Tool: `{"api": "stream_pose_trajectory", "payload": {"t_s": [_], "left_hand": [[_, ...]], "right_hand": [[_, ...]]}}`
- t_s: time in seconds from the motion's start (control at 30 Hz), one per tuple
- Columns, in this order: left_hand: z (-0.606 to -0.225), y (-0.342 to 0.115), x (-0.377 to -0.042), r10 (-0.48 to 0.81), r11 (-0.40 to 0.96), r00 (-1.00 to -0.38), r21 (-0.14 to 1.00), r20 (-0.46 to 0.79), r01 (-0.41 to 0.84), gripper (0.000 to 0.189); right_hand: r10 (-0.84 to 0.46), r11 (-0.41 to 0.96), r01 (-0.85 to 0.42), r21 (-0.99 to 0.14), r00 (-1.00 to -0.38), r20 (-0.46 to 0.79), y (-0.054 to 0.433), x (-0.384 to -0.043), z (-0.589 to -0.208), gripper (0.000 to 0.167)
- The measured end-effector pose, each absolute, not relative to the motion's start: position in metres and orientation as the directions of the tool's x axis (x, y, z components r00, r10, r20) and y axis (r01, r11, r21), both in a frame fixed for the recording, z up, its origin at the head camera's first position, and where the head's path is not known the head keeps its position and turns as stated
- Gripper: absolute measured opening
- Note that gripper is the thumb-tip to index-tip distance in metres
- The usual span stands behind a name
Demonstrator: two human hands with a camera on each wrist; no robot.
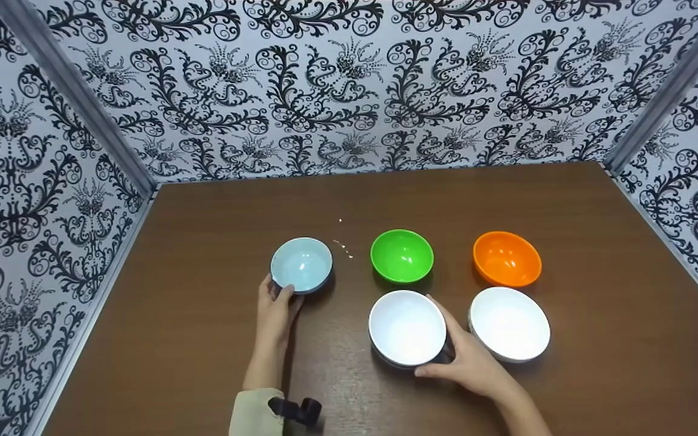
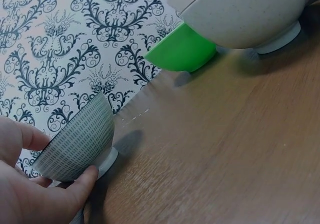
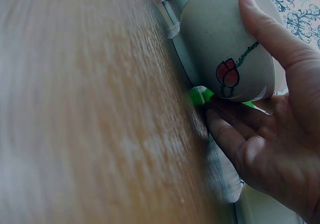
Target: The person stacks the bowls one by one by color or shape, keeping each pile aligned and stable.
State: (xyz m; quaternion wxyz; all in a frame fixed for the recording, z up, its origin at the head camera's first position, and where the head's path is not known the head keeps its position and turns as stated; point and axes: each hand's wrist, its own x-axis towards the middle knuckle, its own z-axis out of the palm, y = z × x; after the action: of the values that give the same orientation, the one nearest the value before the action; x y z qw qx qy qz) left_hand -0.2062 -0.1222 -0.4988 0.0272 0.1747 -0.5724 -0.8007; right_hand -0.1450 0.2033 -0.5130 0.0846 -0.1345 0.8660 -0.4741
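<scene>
My left hand (image 1: 274, 318) grips the near-left side of a light blue bowl (image 1: 302, 265). In the left wrist view this bowl (image 2: 80, 139) shows a fine checked pattern outside and a pale foot. My right hand (image 1: 473, 363) holds a white bowl (image 1: 408, 328) from its right side, thumb in front and fingers behind. A second rim shows below the white one, so it appears nested in a speckled cream bowl (image 3: 215, 38) painted with a red flower bud. The inside of that lower bowl is hidden.
A green bowl (image 1: 402, 255) stands just behind the white one. Farther right are an orange bowl (image 1: 506, 259) and another white bowl (image 1: 509, 324), close to my right hand. Small white bits (image 1: 343, 245) lie on the brown table (image 1: 203, 303). Patterned walls (image 1: 349, 91) enclose the back and sides.
</scene>
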Motion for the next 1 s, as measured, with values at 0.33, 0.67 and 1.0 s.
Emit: {"api": "stream_pose_trajectory", "payload": {"t_s": [0.33, 0.67, 1.0], "left_hand": [[-0.4995, -0.1225, -0.2081, -0.257, -0.342, -0.932, 0.926, -0.257, -0.162, 0.067], [-0.5003, -0.1231, -0.2053, -0.246, -0.361, -0.941, 0.923, -0.233, -0.135, 0.067], [-0.5007, -0.1238, -0.2048, -0.244, -0.358, -0.942, 0.924, -0.229, -0.132, 0.067]], "right_hand": [[-0.312, 0.503, -0.145, -0.852, -0.95, -0.022, 0.2033, -0.1452, -0.5126, 0.115], [-0.313, 0.497, -0.135, -0.857, -0.949, -0.032, 0.2027, -0.1457, -0.5134, 0.115], [-0.307, 0.506, -0.139, -0.852, -0.951, -0.027, 0.2027, -0.1451, -0.513, 0.116]]}}
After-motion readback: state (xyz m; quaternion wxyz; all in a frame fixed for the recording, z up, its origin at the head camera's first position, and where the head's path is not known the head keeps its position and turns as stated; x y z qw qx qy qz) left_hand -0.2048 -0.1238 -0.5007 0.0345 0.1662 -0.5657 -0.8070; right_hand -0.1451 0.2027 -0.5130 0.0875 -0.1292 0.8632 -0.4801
